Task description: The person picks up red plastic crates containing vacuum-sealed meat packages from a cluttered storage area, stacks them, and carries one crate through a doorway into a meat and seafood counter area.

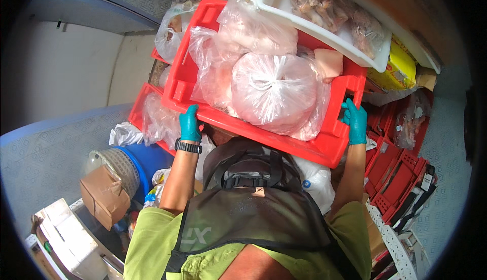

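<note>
Gripping a red crate (324, 145) by its near rim, both teal-gloved hands curl shut on the plastic: the left hand (189, 124) at nine o'clock, the right hand (355, 121) at three. The crate sits tilted at chest height, loaded with knotted clear bags of meat (274, 90). A white tray (324, 34) rests at one o'clock.

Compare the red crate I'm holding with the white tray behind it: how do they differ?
The red crate is gripped by the left hand and right hand; the white tray is touched by neither. The crate carries knotted clear bags; the tray holds darker meat pieces. Both are plastic with raised rims.
</note>
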The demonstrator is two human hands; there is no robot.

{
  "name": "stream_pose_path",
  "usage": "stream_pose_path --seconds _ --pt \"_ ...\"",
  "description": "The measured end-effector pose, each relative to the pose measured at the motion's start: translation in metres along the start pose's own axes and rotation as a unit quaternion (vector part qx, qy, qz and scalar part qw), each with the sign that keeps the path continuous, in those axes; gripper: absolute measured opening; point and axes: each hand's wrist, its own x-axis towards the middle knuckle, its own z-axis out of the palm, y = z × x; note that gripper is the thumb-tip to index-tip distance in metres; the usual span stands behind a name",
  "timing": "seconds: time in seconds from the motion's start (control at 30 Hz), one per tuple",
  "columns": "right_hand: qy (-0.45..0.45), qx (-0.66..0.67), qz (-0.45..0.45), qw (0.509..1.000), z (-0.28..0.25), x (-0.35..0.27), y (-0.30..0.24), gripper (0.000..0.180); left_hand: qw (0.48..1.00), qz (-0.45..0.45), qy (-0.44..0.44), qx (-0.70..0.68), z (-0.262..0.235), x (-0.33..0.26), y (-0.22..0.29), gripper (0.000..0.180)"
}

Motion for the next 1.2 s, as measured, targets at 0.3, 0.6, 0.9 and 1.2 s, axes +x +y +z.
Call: stream_pose_path --seconds 0.3,0.6,0.9,1.2 --pt "0.038 0.030 0.023 0.999 0.014 0.008 0.032 0.024 0.996 0.063 -0.055 -0.008 0.007 0.037 0.011 0.015" --pt "0.043 0.055 0.043 0.997 0.020 0.001 0.031 0.023 0.998 0.058 -0.023 0.004 0.002 0.041 -0.001 0.018" --pt "0.015 0.140 0.100 0.985 0.011 0.015 0.039 0.022 0.999 0.037 -0.007 0.000 0.005 0.040 -0.003 0.026" --pt "0.106 0.033 0.109 0.988 0.019 -0.004 0.012 0.016 1.000 0.016 -0.019 -0.015 0.008 0.038 0.006 0.029"
